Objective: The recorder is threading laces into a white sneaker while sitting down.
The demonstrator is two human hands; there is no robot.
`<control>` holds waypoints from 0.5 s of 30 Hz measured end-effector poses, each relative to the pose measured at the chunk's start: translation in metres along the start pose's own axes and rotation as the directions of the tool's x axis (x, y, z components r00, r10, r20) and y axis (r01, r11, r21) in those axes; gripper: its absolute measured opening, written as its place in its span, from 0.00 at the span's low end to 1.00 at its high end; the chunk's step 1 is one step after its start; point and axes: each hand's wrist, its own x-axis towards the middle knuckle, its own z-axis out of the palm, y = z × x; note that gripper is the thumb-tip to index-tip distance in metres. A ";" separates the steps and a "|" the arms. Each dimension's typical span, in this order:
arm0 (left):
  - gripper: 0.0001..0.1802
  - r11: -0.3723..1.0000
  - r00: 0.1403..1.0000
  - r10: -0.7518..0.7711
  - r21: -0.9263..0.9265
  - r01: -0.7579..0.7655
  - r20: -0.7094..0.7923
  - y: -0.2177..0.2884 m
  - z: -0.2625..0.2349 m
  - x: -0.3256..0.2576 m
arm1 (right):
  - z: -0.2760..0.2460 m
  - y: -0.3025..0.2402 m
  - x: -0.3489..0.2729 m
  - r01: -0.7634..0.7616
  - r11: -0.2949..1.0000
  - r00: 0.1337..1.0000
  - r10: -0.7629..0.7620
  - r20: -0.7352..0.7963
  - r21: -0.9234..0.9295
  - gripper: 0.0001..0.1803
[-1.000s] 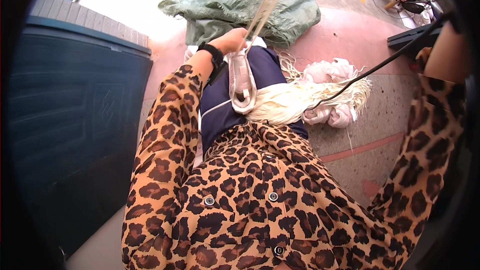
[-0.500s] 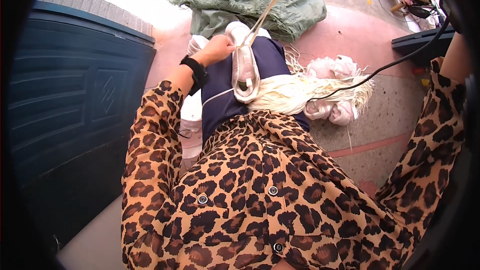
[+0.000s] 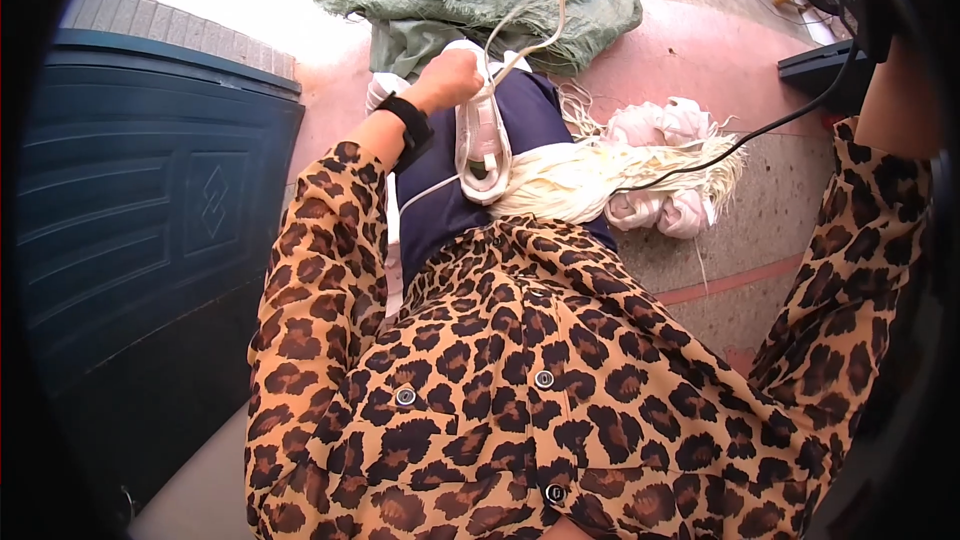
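Observation:
A pale pink and white shoe (image 3: 484,145) lies along my dark trousers, its opening toward me. My left hand (image 3: 450,80), with a black band on the wrist, is closed at the shoe's far part; its fingertips are hidden. From beside that hand a cream shoelace (image 3: 545,42) rises in a slack curve toward the top of the view. My right forearm leaves at the far right edge, so the right hand is out of sight. A thick hank of cream laces (image 3: 550,178) lies across my lap and hangs off to the right.
Pale pink shoes or bundles (image 3: 660,122) lie beyond the hank on the right. A green woven sack (image 3: 500,0) spreads over the floor ahead. A dark blue panelled door (image 3: 150,180) stands on the left. One black cord (image 3: 745,145) runs across the right side.
My left hand has moved right, over the shoe's lacing. The shoelace, which was taut, now hangs slack in a curve. My right forearm has shifted slightly left.

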 end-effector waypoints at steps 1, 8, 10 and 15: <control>0.14 0.997 0.983 0.006 -0.082 0.009 0.184 -0.003 -0.007 0.005 | -0.001 0.000 -0.001 -0.006 1.000 1.000 0.006 -0.003 -0.003 0.10; 0.11 0.986 0.964 0.159 -0.084 -0.144 0.212 -0.015 -0.007 0.020 | -0.003 0.003 -0.001 -0.044 0.999 0.999 0.045 0.014 -0.015 0.10; 0.11 0.972 0.947 0.222 0.028 -0.235 0.230 0.004 -0.001 0.013 | -0.003 0.004 -0.001 -0.057 0.998 0.998 0.057 0.018 -0.019 0.11; 0.05 0.880 0.915 0.335 0.273 -0.389 0.224 0.024 0.005 0.004 | -0.003 0.003 0.000 -0.088 0.996 0.995 0.089 0.039 -0.030 0.11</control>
